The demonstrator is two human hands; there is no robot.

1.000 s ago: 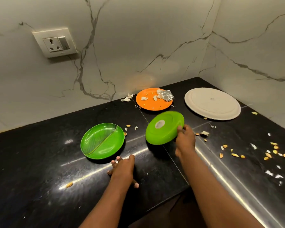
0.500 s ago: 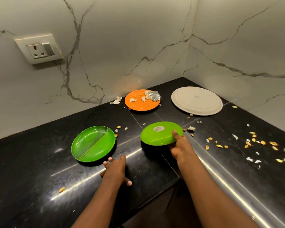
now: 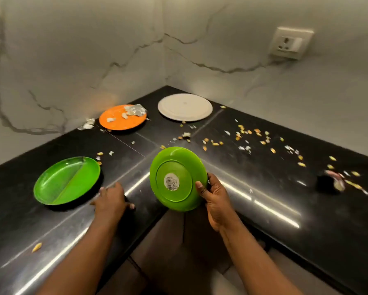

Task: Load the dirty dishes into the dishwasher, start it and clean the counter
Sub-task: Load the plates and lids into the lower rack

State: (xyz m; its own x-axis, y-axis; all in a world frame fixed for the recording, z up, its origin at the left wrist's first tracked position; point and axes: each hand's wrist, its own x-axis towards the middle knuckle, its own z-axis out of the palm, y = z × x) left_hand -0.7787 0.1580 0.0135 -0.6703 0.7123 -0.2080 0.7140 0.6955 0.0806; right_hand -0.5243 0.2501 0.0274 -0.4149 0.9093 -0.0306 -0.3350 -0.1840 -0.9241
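- My right hand (image 3: 216,196) pinched the rim of a green plate (image 3: 177,178), thumb on its underside, the other fingers curled behind the edge. The plate was lifted and tipped up, its base with a barcode sticker (image 3: 171,182) facing me, over the inner corner of the black counter (image 3: 264,209).
- My left hand (image 3: 110,202) lay on the counter near its front edge, fingers spread flat and holding nothing, just beside a second, divided green plate (image 3: 67,180).
- Toward the back corner of the counter sat an orange plate (image 3: 122,118) carrying white scraps and a crumpled bit of foil (image 3: 137,109), and next to it a white plate (image 3: 184,107).
- Yellow and white crumbs (image 3: 253,137) were scattered across the right stretch of the counter; one yellow bit (image 3: 36,246) lay near the left front edge.
- Both forearms reached in from the bottom, the right wrist turned so the palm faced left.
- A dark object with something pale on it (image 3: 329,182) near the right side was too blurred to identify.
- A wall socket (image 3: 290,42) sat on the marble wall at upper right.
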